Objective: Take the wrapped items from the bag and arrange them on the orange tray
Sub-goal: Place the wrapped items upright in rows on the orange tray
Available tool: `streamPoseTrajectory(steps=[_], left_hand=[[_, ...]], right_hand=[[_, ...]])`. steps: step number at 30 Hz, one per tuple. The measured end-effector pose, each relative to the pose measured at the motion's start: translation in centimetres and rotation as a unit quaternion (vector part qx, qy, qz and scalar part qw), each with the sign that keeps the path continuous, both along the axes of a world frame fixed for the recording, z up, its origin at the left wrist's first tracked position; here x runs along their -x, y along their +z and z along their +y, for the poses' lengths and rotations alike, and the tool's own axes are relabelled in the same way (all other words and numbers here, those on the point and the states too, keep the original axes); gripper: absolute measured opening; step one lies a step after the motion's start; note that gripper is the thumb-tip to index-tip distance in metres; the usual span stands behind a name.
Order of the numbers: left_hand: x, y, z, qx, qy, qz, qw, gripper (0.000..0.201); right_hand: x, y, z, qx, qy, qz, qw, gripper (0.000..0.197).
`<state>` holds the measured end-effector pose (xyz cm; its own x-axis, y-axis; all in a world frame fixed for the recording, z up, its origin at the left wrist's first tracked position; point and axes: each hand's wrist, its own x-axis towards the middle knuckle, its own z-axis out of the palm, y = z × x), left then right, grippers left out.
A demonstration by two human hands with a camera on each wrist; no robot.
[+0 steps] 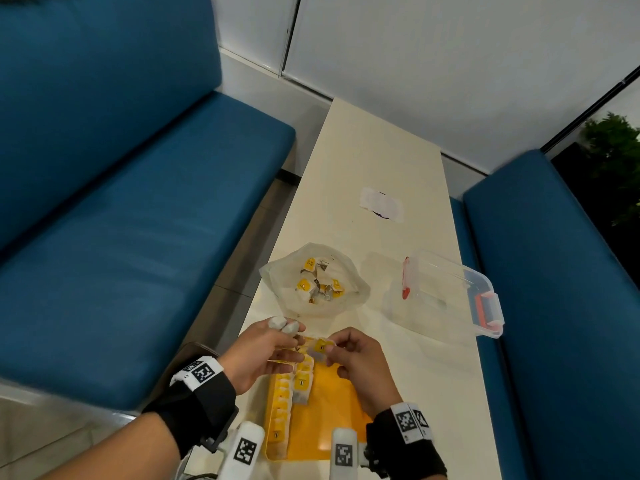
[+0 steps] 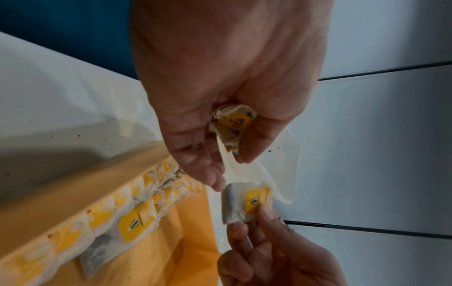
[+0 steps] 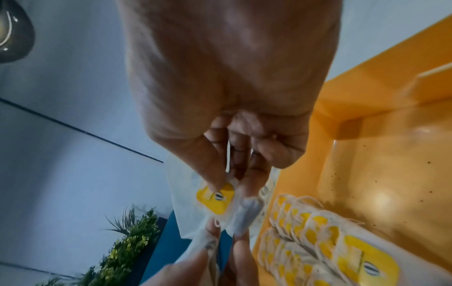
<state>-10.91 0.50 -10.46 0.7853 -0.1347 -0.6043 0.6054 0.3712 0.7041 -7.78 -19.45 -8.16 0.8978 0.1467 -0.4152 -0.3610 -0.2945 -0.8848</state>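
The small white paper-wrapped tea bag with a yellow square label [image 1: 321,347] is held in the air just above the far end of the shallow orange plastic tray [image 1: 332,410]; I see my right hand [image 1: 360,362] pinching it between thumb and fingertips by the label side, and I judge this grip lets the label face up when I put it down; my left hand [image 1: 263,351] has its lower fingers curled round one more crumpled wrapped item [image 2: 233,127], while its fingertip touches the edge of the one I pinch, probably to help separate them; two fingers [image 1: 278,322] of this hand wear white caps. On the tray, the wrapped items already placed [image 1: 291,393] lie in overlapping rows along the left wall, so the next one should continue the second row; most of the tray floor is bare. Beyond the tray stands the open translucent white plastic bag [image 1: 346,296], with several items inside, near enough for a short reach; to its right, apart from it, is a clear plastic box with red clips [image 1: 450,292], all on the long cream table [image 1: 381,150].
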Motion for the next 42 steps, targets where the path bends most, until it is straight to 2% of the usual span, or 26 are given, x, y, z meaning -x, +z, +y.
streamPoseTrajectory(steps=[7, 10, 17, 22, 26, 30, 35, 42], left_hand=[[0.2, -0.3, -0.2, -0.045, -0.06, -0.089, 0.993, 0.031], [0.3, -0.5, -0.5, -0.09, -0.076, -0.126, 0.985, 0.021], [0.4, -0.7, -0.7, -0.173, -0.064, -0.152, 0.971, 0.016], [0.2, -0.7, -0.5, -0.186, -0.081, -0.155, 0.967, 0.017], [-0.1, -0.9, 0.0, -0.201, -0.057, -0.142, 0.968, 0.012], [-0.1, -0.9, 0.3, -0.22, -0.025, -0.139, 0.965, 0.015], [0.3, -2.0, 0.3, -0.299, -0.004, -0.133, 0.945, 0.022], [0.8, -3.7, 0.4, -0.337, -0.043, -0.111, 0.934, 0.022]], right_hand=[[0.0, 0.3, 0.1, -0.066, 0.004, 0.042, 0.997, 0.006], [0.0, 0.3, 0.3, -0.068, 0.003, 0.046, 0.997, 0.007], [0.3, 0.1, 0.7, -0.016, 0.004, 0.015, 1.0, 0.012], [0.2, 0.4, 0.6, 0.028, 0.026, -0.022, 0.999, 0.003], [-0.3, 0.2, -0.1, 0.07, 0.031, -0.043, 0.996, 0.005], [0.0, -0.2, -1.1, 0.049, 0.038, 0.005, 0.998, 0.006], [1.6, -2.0, -1.7, 0.098, 0.074, 0.069, 0.99, 0.008], [3.6, -4.9, -1.0, 0.146, 0.08, 0.17, 0.971, 0.008]])
